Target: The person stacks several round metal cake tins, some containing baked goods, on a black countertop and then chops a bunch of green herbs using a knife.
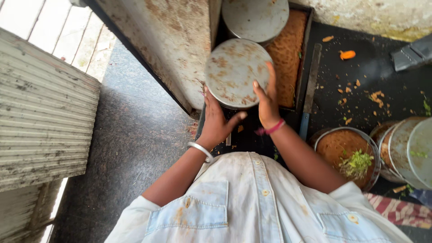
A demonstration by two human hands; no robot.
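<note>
Field notes, looking straight down past my pale, stained shirt (256, 207).

I am holding a round metal lid (237, 73), flecked with brown crumbs, at upper centre of the frame. My left hand (216, 123) is cupping its lower left edge, fingers (208, 96) mostly tucked under the rim, thumb pointing right. My right hand (266, 101) is lying flat along its lower right edge, fingers (271, 74) pressing the face. Both are grasping the lid between them; neither is clenched.

The lid is hovering over a dark tray (294, 58) packed with orange-brown shreds. A second round lid (255, 18) is showing just above it, partly overlapped.

On the dark desk (360, 58) to the right, crumbs and an orange scrap (347, 55) are lying scattered. At lower right a tin of brown filling with green garnish (346, 155) is sitting beside stacked tins (405, 150).

To do this well, I judge: keep the lid level, grip even on both sides, thumbs clear of the rim.
</note>
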